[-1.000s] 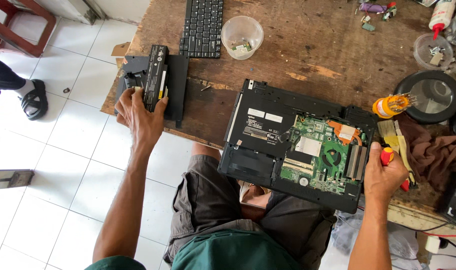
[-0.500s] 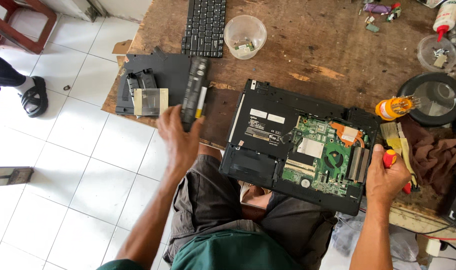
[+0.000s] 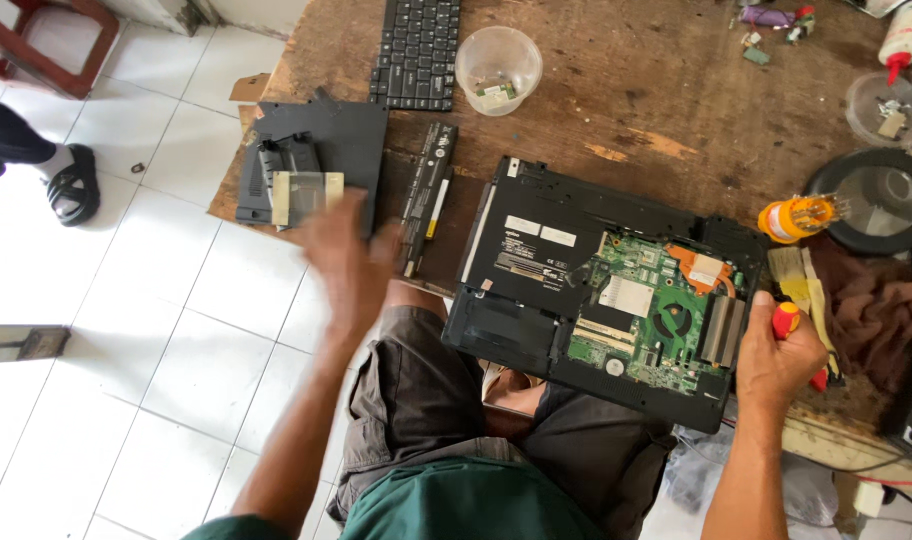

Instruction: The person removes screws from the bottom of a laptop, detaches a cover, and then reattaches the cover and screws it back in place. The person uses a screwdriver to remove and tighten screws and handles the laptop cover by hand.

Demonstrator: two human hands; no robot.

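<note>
Laptop [image 3: 596,290]: laid open-bottomed at the near edge of the desk [image 3: 596,90], its green board exposed on the right. Battery [image 3: 426,195]: set down just left of it, beside a black cover [image 3: 346,135]. Left hand [image 3: 341,255]: blurred, empty, fingers spread loosely, held above the desk edge near the battery. Right hand [image 3: 781,355]: fingers closed round a red-handled screwdriver [image 3: 788,320] at the laptop's right edge. Step judged: dismantling, battery out. Next move calls for the screwdriver tip to be seated squarely on a board screw.
</note>
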